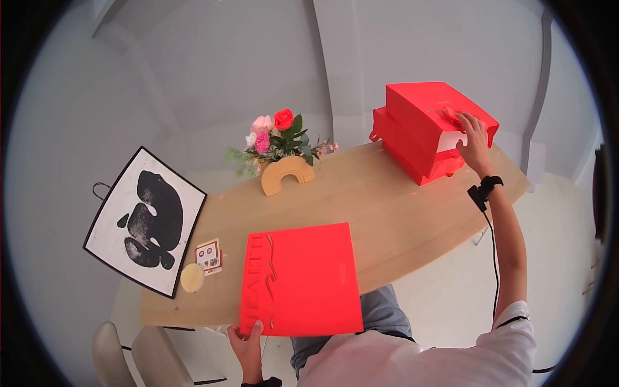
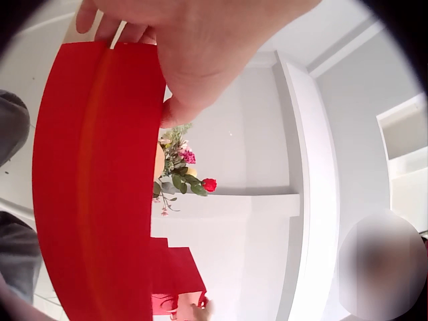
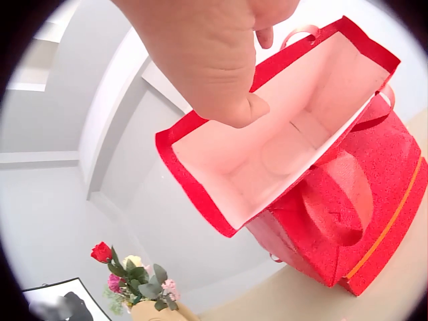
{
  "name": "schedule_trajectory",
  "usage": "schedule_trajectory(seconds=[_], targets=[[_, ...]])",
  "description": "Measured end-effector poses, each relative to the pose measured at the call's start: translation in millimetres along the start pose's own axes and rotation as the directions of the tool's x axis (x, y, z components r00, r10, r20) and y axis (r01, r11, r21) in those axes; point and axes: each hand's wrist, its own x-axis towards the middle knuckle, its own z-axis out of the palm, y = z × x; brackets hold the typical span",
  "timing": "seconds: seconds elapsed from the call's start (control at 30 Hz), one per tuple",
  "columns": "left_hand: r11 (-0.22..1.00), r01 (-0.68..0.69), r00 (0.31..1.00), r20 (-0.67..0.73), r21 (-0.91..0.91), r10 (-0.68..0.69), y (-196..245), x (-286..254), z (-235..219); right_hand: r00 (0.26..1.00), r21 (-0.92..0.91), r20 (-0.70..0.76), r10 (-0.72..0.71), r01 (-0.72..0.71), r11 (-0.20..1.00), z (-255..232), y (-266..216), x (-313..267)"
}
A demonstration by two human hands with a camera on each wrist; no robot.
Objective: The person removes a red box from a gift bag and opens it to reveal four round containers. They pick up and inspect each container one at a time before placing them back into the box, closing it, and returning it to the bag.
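Note:
My left hand (image 1: pixel 247 348) grips the near left corner of a flat red box (image 1: pixel 303 277), thumb on its lettered top, at the table's near edge. In the left wrist view that hand (image 2: pixel 214 47) holds the end of the box (image 2: pixel 100 180), with fingers partly hidden behind it. At the far right, my right hand (image 1: pixel 476 147) grips the side of a red paper bag (image 1: pixel 432 97) tilted with its opening toward me. The right wrist view shows the thumb of this hand (image 3: pixel 207 67) over the rim and the bag's pale inside (image 3: pixel 287 140); the other fingers are mostly hidden.
Another red bag (image 3: pixel 321 234) with ribbon handles lies against the held one. A flower arrangement in an arched wooden vase (image 1: pixel 287 173) stands at the back edge. Left are a framed black-and-white picture (image 1: pixel 155 219), a small patterned card (image 1: pixel 209 257) and a round disc (image 1: pixel 192 278).

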Motion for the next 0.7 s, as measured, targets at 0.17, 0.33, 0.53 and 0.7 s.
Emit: schedule_trajectory(seconds=[0.17,0.33,0.53,0.7], targets=[[0.92,0.391,0.895,0.23,0.011,-0.383,11.6,-3.7,-40.5,0.997,0.125,0.069,-0.022,0.014,0.992,9.7,14.7,20.8],[0.841,0.539,0.8,0.335,-0.037,-0.498,15.8,2.9,-50.1,0.98,0.022,-0.129,-0.152,0.156,0.988,-16.6,-25.4,42.8],[0.755,0.655,0.631,0.551,-0.001,-0.546,30.1,13.6,-30.5,0.8,-0.031,-0.418,-0.43,0.461,0.887,-81.3,-108.2,41.1],[0.774,0.601,0.47,0.695,0.199,-0.544,30.4,23.6,-25.9,0.76,-0.012,-0.401,-0.511,0.554,0.832,-136.3,-151.2,22.6]])
